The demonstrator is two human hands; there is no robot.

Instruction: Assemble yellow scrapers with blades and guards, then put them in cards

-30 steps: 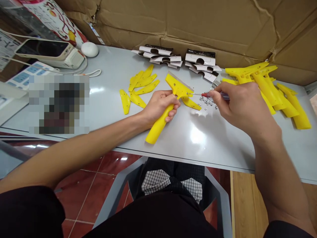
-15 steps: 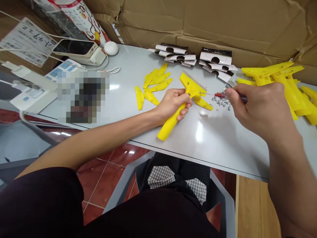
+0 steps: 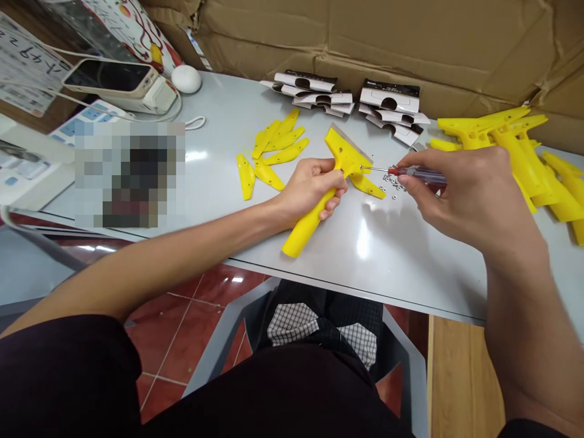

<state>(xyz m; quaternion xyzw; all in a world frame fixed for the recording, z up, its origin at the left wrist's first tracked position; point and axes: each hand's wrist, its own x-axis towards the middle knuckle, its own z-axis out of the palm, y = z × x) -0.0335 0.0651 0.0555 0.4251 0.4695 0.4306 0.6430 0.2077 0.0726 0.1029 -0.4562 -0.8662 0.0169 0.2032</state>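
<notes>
My left hand (image 3: 314, 187) is closed around the handle of a yellow scraper (image 3: 306, 226), whose wide head with a thin blade edge points up and away. In my right hand (image 3: 460, 194) is a screwdriver (image 3: 422, 176) with a reddish, see-through handle. Its tip touches the right part of the scraper's head at a screw spot. Just beneath the head lies a loose yellow plate (image 3: 368, 186). Small metal screws and nuts (image 3: 393, 182) are scattered beside it, partly hidden by my right hand. Several more yellow plates (image 3: 285, 139) lie left of the scraper.
Black-and-white folded boxes (image 3: 390, 97) stand along the cardboard (image 3: 274, 36) at the back. Several yellow scraper bodies (image 3: 515, 152) are piled at the right. On the left are a phone (image 3: 109, 76), a white round object (image 3: 186, 79), power strips with cables and a blurred-out patch.
The camera view has shifted slightly, so the table items appear a little further left. My right fingers have changed position on the screwdriver, showing more of its handle; its tip stays at the scraper's head.
</notes>
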